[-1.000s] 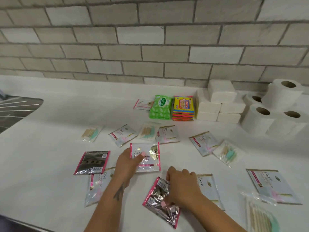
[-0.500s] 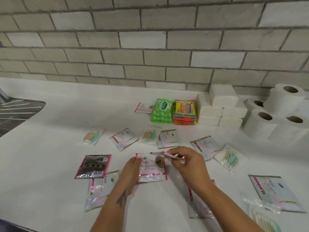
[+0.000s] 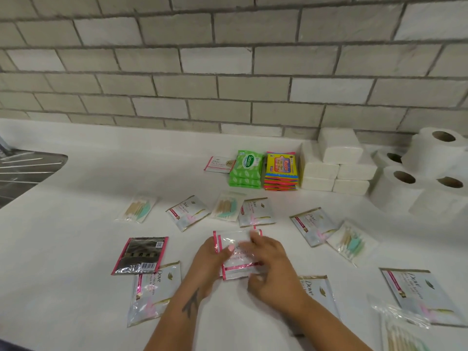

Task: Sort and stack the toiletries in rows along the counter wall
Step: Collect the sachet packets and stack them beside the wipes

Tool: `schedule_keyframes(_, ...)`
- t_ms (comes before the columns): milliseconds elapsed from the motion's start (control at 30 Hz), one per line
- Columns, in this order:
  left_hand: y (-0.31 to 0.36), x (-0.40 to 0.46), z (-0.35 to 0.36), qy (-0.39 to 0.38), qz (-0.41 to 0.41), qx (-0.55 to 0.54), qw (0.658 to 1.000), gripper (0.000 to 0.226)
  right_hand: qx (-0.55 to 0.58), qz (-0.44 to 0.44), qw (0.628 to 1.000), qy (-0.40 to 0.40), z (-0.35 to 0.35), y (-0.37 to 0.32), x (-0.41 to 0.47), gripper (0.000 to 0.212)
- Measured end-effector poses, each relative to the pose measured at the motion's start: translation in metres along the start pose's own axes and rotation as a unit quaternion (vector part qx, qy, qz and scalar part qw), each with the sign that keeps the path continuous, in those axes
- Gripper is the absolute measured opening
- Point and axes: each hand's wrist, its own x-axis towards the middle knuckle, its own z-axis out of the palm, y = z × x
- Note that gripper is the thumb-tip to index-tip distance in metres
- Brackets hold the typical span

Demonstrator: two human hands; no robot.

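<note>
Both hands on the pink-edged sachets [image 3: 236, 252] at the middle of the white surface [image 3: 76, 236]: the left hand [image 3: 210, 259] pinches the left edge, thumb on top, and the right hand [image 3: 268, 264] presses down with spread fingers. Green wipes packs [image 3: 245, 172] and colourful packets [image 3: 281, 171] stand stacked by the wall.

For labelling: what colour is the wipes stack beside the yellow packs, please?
Green, in the head view.

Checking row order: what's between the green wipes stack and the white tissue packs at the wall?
Head view: a stack of yellow-and-pink packets lies between the green wipes stack and the white tissue packs, close beside both.
</note>
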Motion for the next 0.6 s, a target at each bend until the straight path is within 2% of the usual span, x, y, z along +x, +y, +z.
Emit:
schedule_keyframes(67,0.001,0.002,0.0,0.017,0.037,0.011,0.999,0.022,0.13,0.069,0.985,0.093,-0.008,-0.004,0.006,0.071)
schedule_keyframes(167,0.003,0.001,0.003,0.027,0.09,0.059,0.994,0.018,0.286,0.187,0.938,0.056,-0.013,0.001,0.016,0.066)
schedule_keyframes(267,0.0,0.001,0.008,0.028,0.125,0.074,0.989,0.011,0.258,0.188,0.947,0.045,-0.014,0.001,0.022,0.048)
schedule_keyframes(367,-0.006,0.0,0.011,0.038,0.14,0.078,0.986,0.02,0.237,0.189,0.951,0.068,-0.012,-0.004,0.022,0.039)
schedule_keyframes(467,-0.013,0.002,0.012,0.031,0.133,0.067,0.988,0.03,0.217,0.198,0.954,0.06,-0.007,0.0,0.021,0.036)
schedule_keyframes(600,-0.014,0.005,0.012,0.047,0.133,0.103,0.985,0.036,0.189,0.198,0.961,0.046,-0.004,0.005,0.021,0.03)
